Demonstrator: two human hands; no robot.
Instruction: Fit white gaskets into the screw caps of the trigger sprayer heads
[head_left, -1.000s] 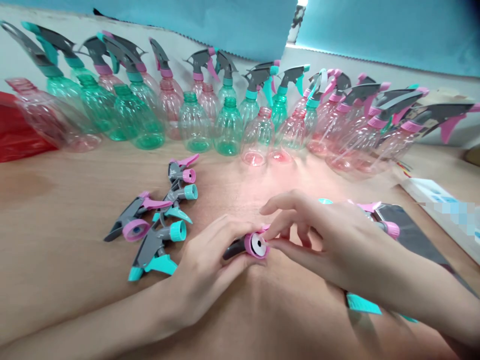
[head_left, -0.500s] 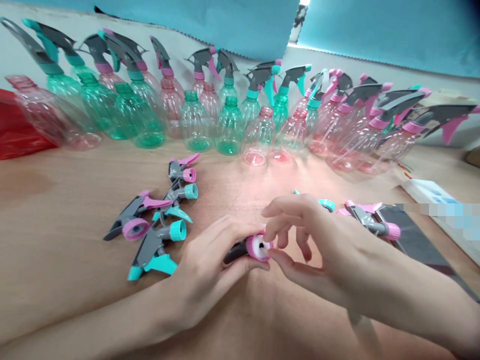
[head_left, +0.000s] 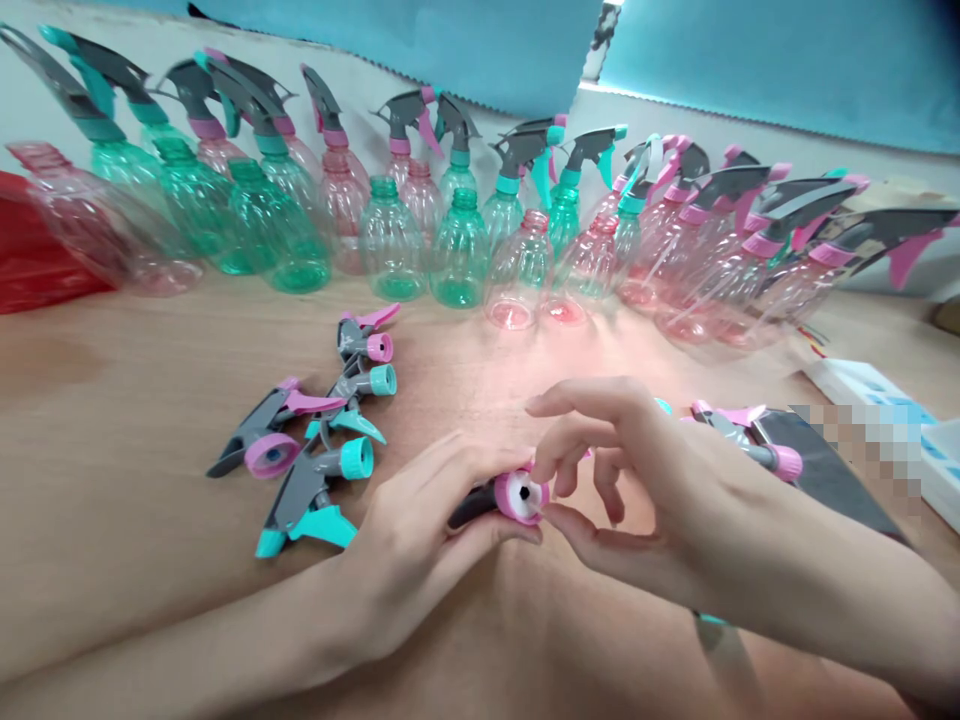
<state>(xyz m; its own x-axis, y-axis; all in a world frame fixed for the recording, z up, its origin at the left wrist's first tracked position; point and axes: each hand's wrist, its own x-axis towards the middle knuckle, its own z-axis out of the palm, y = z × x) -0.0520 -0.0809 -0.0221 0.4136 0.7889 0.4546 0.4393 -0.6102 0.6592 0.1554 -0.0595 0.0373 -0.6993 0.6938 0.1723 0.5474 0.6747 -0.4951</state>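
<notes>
My left hand (head_left: 420, 540) is closed around a grey spray-trigger head with a pink screw cap (head_left: 517, 496), its open end turned toward me with a white insert showing inside. My right hand (head_left: 637, 480) pinches the rim of that pink cap between thumb and curled fingers, with the index finger stretched out above it. Both hands rest low over the wooden table (head_left: 150, 560).
Several loose trigger heads (head_left: 315, 440) lie left of my hands, and another pink one (head_left: 742, 440) lies to the right beside a dark flat object (head_left: 825, 480). Rows of green and pink bottles (head_left: 457, 250) line the back, many with triggers fitted. A red bag (head_left: 30, 250) sits far left.
My right hand's fingers have shifted on the pink cap, lifting and curling; the cap has turned slightly, showing more of the white insert. My left hand has held still.
</notes>
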